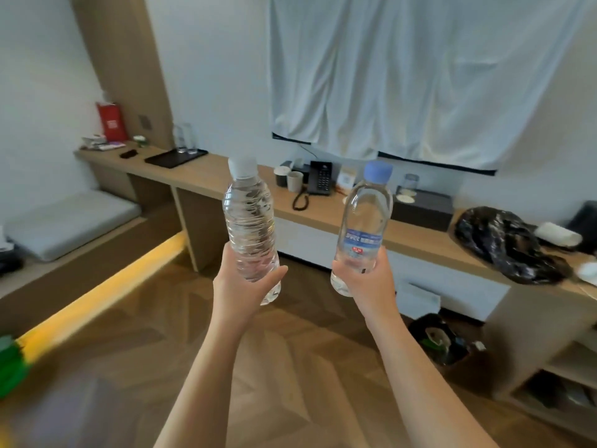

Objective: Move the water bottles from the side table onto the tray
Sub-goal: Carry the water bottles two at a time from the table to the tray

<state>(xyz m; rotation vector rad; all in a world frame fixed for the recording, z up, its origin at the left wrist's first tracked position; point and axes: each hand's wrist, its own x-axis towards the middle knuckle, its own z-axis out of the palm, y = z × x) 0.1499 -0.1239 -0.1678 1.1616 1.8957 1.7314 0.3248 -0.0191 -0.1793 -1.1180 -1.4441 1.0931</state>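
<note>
I hold two clear water bottles upright in front of me, above the wooden floor. My left hand grips the lower part of a ribbed bottle with a white cap. My right hand grips the base of a smoother bottle with a blue cap and blue label. A black tray lies on the long wooden counter at the far left, with two glasses standing on its back end.
The wooden counter runs along the wall under a white curtain. On it stand cups, a black telephone, a dark box and a black bag. A cushioned bench sits left; a bin stands under the counter.
</note>
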